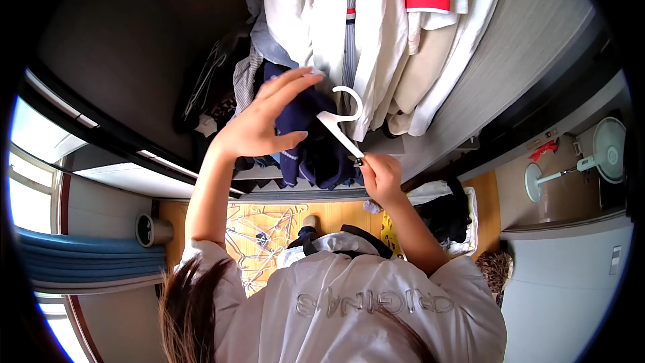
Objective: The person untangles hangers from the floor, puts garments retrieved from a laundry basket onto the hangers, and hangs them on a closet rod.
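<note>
A white clothes hanger (340, 136) is held up in front of the hanging clothes, its hook curving upward. My right hand (381, 176) is closed around the lower end of one of its arms. My left hand (265, 121) is open, with fingers stretched out and thumb apart, left of the hook and apart from the hanger's visible part. Behind both hands, dark navy clothing (299, 111) lies low in the wardrobe. White shirts (329, 20) hang above it. The hanger's other arm is hard to make out against the cloth.
Several loose hangers (265, 232) are spread over the wooden floor. A container with dark clothing (443, 218) stands at the lower right. Blue curtains (87, 259) and a small bin (154, 230) are at the left; a white fan (608, 151) is at the right.
</note>
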A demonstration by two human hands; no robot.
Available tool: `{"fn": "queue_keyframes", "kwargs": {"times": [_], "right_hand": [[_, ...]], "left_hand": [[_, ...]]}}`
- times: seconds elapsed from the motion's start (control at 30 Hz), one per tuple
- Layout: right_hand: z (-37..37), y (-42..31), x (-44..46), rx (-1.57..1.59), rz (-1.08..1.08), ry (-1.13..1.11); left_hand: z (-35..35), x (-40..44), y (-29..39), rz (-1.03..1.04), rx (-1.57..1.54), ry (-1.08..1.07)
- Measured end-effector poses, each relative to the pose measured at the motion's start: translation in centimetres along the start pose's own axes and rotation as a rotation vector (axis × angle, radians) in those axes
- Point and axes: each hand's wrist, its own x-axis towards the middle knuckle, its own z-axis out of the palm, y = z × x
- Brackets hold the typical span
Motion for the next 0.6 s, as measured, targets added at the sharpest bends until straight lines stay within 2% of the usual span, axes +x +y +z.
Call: {"fn": "queue_keyframes", "kwargs": {"times": [0.03,0.07,0.13,0.17,0.27,0.33,0.4,0.47,0.5,0.53,0.6], "right_hand": [[-0.4,0.6,-0.1,-0.023,-0.002,-0.045],[-0.8,0.9,0.0,-0.036,-0.021,-0.028],[-1.2,1.2,0.2,-0.058,-0.055,0.005],[-1.6,1.1,0.3,-0.072,-0.048,-0.008],[-2.3,1.5,0.3,-0.101,-0.062,-0.004],[-2.7,1.8,0.5,-0.091,-0.062,0.028],[-3.3,1.8,0.2,-0.075,-0.017,0.031],[-3.8,2.1,-0.1,-0.052,0.064,0.023],[-3.8,2.0,-0.3,-0.009,0.137,0.031],[-3.7,1.9,-0.3,0.006,0.141,0.048],[-3.7,1.5,-0.3,0.038,0.154,0.083]], "left_hand": [[-1.2,-0.3,-0.2,0.011,0.113,-0.026],[-1.5,-0.3,-0.8,0.043,0.284,0.058],[-0.6,-0.7,-4.5,-0.054,0.428,0.226],[0.1,-0.9,-6.8,-0.067,0.333,0.257],[3.3,-2.1,-12.3,-0.247,-0.483,0.173],[3.8,-1.5,-11.7,-0.24,-0.436,0.191],[4.3,-1.0,-11.5,-0.303,-0.434,0.462],[3.0,-1.0,-11.1,-0.334,-0.111,0.544],[2.2,-0.5,-9.5,-0.284,-0.008,0.594],[1.2,0.4,-7.1,-0.018,0.295,0.708],[-0.7,1.2,-3.3,0.217,0.351,0.752]]}}
